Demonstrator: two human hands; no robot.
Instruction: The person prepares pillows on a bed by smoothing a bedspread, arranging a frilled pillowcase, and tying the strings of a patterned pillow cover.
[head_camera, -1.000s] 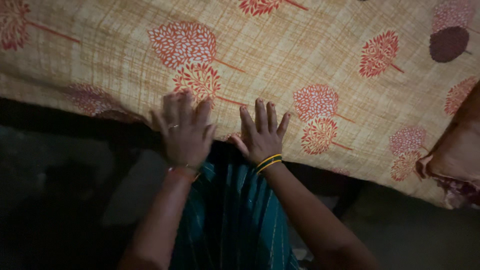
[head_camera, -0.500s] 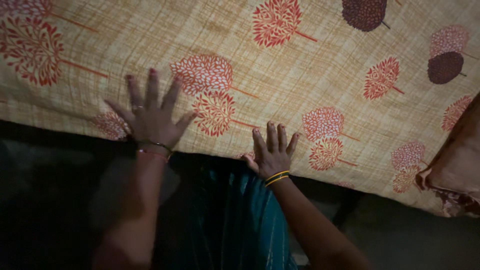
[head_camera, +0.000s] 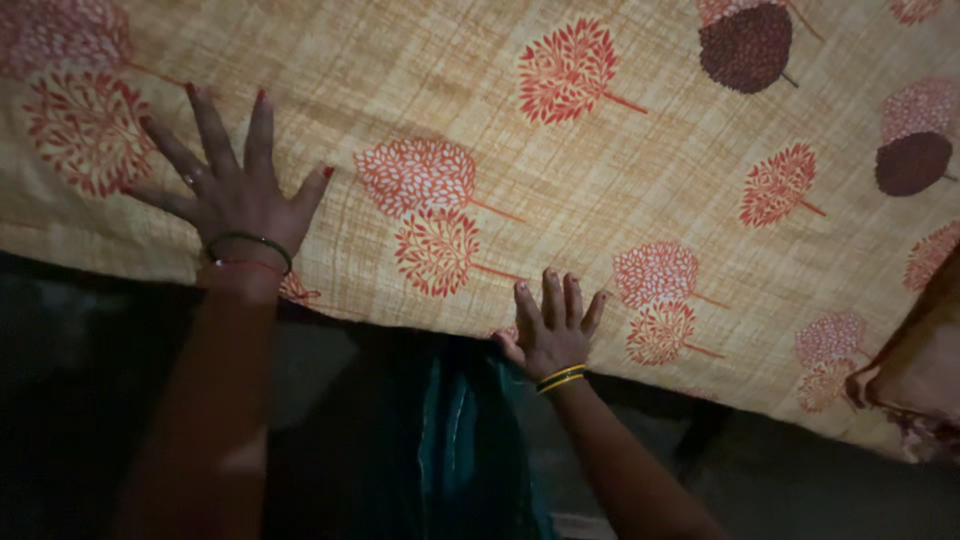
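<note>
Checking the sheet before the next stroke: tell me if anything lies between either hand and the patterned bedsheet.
Nothing visible does. The left hand lies spread flat on the tan bedsheet, and the right hand presses flat near its lower edge. Both palms touch the cloth directly.

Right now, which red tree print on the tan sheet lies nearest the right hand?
The pale red tree print just beyond the right hand fingertips; the other prints lie farther away.

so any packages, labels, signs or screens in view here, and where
None in view. Only a tan bedsheet printed with red and maroon trees, both hands flat on it: left hand spread wide, right hand at its near edge.
</note>
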